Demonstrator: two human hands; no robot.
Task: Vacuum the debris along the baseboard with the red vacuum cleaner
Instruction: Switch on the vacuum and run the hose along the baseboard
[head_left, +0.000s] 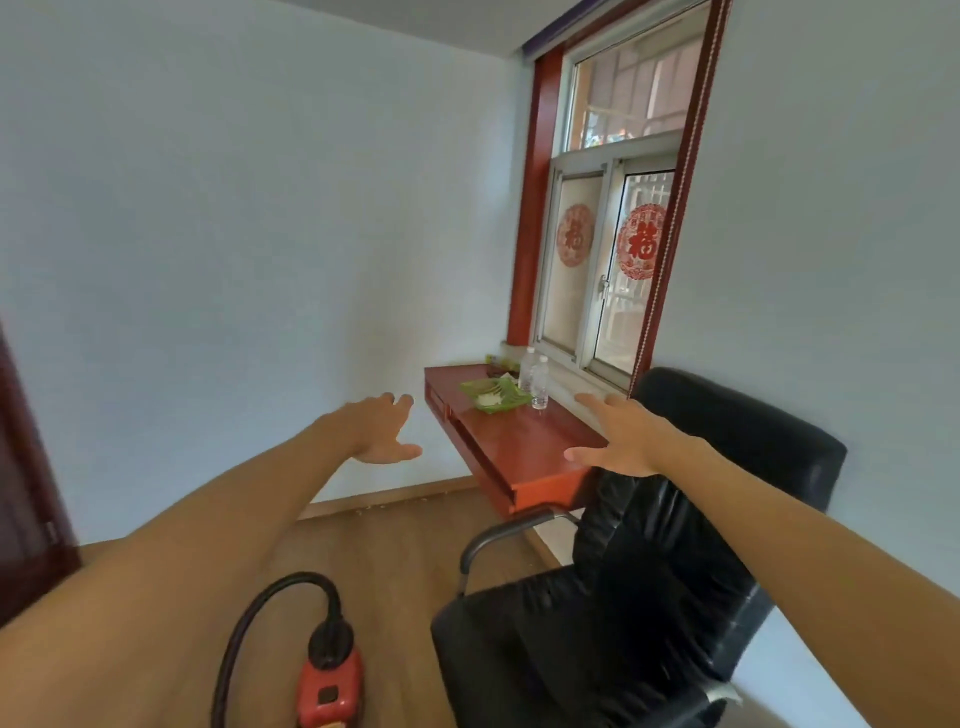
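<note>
Reaching forward in the head view, the left hand (382, 431) and the right hand (615, 441) both hang in the air, fingers loosely spread and holding nothing. The red vacuum cleaner (327, 686) sits on the wooden floor at the bottom edge, beside the left forearm, its black hose (249, 618) looping up and leftward. Small specks of debris (384, 505) lie along the baseboard (415, 492) under the far wall, left of a red desk (519, 447). A black office chair (649, 597) stands before the desk, which carries a green tray (493, 400) and two clear bottles (535, 382)
</note>
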